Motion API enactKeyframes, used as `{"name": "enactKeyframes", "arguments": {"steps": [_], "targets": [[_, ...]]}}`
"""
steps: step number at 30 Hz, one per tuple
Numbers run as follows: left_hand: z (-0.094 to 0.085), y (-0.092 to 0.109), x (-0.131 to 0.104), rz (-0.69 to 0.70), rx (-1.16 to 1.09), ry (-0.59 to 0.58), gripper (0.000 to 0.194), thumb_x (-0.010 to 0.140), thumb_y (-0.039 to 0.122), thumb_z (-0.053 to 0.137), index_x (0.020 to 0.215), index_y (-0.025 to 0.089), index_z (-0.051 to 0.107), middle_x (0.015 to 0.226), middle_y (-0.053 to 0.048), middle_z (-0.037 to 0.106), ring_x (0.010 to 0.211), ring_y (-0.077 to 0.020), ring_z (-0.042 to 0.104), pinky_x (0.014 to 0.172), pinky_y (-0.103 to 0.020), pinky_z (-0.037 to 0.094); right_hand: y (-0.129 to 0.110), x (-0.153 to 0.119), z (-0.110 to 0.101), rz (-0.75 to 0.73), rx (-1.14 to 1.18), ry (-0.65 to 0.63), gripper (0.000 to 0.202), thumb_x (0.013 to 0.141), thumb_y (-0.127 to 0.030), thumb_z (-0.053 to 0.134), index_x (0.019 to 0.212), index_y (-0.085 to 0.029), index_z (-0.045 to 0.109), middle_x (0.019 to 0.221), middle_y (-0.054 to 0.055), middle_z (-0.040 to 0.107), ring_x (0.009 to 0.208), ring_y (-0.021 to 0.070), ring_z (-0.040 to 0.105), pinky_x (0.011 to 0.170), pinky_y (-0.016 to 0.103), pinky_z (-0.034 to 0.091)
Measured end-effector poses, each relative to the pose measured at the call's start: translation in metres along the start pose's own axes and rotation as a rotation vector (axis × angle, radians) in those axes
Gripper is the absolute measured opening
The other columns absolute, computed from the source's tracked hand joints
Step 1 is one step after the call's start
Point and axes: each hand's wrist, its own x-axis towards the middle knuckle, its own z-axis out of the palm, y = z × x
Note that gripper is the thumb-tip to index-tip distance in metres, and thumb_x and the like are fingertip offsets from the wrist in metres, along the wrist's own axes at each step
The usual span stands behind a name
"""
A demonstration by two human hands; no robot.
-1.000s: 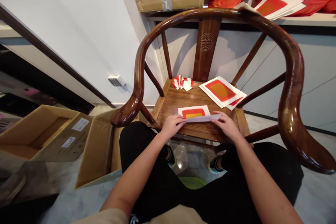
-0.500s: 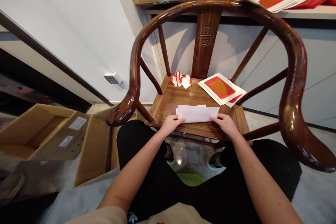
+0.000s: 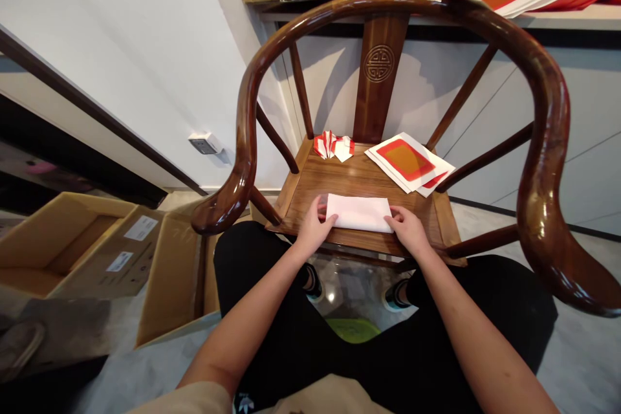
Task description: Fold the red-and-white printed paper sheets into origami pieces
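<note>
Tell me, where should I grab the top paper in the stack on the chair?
Probably by its near corner. The stack lies flat on the chair seat, so there is no edge to pinch from above. The sheets are fanned and its right corner sticks toward the seat's edge. Come from the front right, slide a finger under that corner, then pinch it with the thumb on top.

The paper sheet [image 3: 359,213], earlier open with its red-orange print showing, now lies folded white-side-up at frame centre, pressed flat under both hands.
</note>
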Motion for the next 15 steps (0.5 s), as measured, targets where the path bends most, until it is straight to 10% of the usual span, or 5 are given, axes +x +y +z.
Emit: {"name": "enactKeyframes", "arguments": {"steps": [6, 15], "targets": [[0.006, 0.012, -0.012, 0.594, 0.586, -0.058, 0.037, 0.095, 0.030, 0.052, 0.131, 0.026, 0.060, 0.150, -0.008, 0.048, 0.140, -0.0318, 0.039, 0.113, -0.051, 0.032, -0.003, -0.002, 0.008, 0.022, -0.063, 0.038, 0.050, 0.081, -0.040, 0.058, 0.126, -0.021, 0.062, 0.072, -0.002, 0.065, 0.072, 0.0189, 0.062, 0.071, 0.031, 0.044], [0.019, 0.007, -0.015, 0.572, 0.732, -0.156, 0.041, 0.095, 0.037, 0.054, 0.133, 0.022, 0.057, 0.139, -0.010, 0.058, 0.130, -0.0301, 0.049, 0.110, -0.049, 0.035, -0.009, -0.004, -0.008, 0.133, -0.032, 0.102, 0.050, 0.085, -0.056, 0.054, 0.119, -0.021, 0.065, 0.079, 0.003, 0.071, 0.080, 0.0219, 0.067, 0.075, 0.033, 0.046]]}}
